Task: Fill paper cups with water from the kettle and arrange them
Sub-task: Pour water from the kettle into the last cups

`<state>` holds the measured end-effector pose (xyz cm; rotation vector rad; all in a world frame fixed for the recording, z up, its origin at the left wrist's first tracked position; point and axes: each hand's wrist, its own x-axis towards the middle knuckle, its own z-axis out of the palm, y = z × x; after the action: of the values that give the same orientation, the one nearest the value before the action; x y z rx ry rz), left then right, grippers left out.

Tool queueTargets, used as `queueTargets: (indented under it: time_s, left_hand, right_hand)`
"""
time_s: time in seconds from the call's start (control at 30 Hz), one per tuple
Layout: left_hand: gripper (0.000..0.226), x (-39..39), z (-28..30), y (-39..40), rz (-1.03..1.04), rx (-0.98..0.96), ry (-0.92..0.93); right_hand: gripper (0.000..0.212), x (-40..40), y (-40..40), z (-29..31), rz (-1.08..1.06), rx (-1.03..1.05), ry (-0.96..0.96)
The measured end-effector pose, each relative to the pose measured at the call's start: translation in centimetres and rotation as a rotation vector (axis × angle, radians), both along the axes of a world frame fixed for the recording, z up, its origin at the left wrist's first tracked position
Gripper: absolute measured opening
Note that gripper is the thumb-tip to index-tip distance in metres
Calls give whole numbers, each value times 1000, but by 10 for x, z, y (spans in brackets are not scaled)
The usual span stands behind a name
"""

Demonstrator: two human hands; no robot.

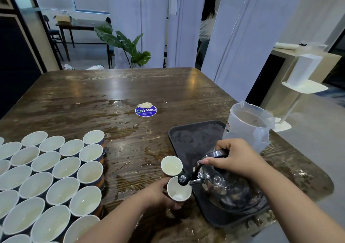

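My right hand (235, 158) grips the black handle of a shiny steel kettle (224, 186), which is tilted left over the dark tray (190, 140). The kettle's spout (184, 179) hangs over a paper cup (178, 192) that my left hand (158, 194) holds by its side at the tray's left edge. A little water shows in that cup. Just behind it stands a second paper cup (171, 165), alone on the table. Several paper cups (56, 177) with water in them stand packed in rows at the left.
A clear plastic jug (248, 125) stands at the tray's far right corner. Water puddles spread over the wooden table (93, 97), around a blue round sticker (146, 110). Beyond the table are white curtains, a plant and a person facing away.
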<state>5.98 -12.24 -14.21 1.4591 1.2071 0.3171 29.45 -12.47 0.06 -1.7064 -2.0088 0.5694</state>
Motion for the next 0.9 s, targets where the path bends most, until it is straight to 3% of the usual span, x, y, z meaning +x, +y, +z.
queueTargets:
  time_s: [0.27,0.9]
  left_hand:
    - [65,-1,4,-2,-5,5,-1]
    - [68,-4,-3,2,-26,20,39]
  right_hand:
    - [66,-6,-1,10,1,-60,-48]
    - [70,-11,-4,29,10,-7,-141]
